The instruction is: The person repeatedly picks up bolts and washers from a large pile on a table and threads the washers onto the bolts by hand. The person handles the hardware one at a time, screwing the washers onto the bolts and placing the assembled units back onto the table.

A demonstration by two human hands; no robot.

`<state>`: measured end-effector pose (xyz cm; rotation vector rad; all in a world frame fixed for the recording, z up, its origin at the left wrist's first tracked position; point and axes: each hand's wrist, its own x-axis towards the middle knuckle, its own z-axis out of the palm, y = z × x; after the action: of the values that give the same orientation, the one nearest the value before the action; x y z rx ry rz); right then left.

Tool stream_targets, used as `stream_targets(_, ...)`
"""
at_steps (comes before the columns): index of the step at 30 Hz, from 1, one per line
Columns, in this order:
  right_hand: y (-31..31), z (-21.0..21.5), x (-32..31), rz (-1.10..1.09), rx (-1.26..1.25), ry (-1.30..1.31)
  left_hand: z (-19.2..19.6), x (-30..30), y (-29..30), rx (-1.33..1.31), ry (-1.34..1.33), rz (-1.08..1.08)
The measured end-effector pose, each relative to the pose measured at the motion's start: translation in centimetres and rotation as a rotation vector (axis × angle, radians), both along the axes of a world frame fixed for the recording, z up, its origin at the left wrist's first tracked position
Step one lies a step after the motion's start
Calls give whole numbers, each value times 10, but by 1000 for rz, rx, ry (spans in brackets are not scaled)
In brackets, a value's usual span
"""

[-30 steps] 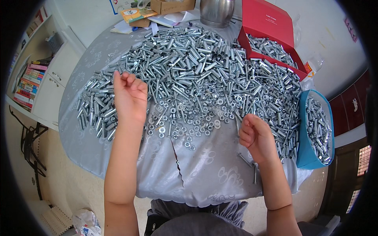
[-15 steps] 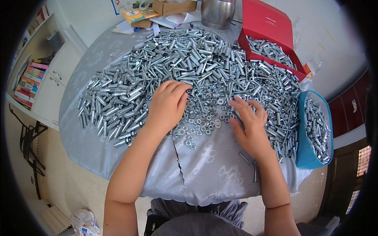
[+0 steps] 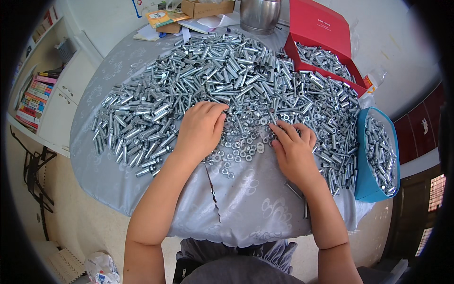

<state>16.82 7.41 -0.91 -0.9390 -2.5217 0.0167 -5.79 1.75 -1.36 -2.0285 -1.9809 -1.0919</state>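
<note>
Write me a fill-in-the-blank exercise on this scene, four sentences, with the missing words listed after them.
1. The open box with its lid raised is coloured ____.
2. Loose nuts and washers lie in the space ____ the left hand and the right hand.
3. The blue bin stands nearer the person's ____ hand.
4. The white cabinet stands on the person's ____ side.

Missing words: red; between; right; left.
</note>
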Motion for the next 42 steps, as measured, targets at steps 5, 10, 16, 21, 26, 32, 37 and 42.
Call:
stream_targets(5,2,2,2,0,-45,41,-4,0,1,87,31,60)
stream_targets(10,4,1,2,-5,-52,63,-4,-8,9,148,23,156)
stream_targets(16,5,-5,-2,18,-24,92,-7,-9,16,130,117,114)
stream_targets(21,9,-3,-1,67,-34,120,-10,-8,20,128,171,77)
stream_targets(26,9,-4,-2,102,-92,179,-14,-7,21,119,194,138)
stream_targets(32,1,2,0,131,-164,193,-8,-7,19,64,215,113)
stream_targets(37,1,3,1,158,-166,192,-11,-7,18,83,209,148)
stream_targets(42,0,5,3,152,-149,183,-8,-5,16,74,202,146)
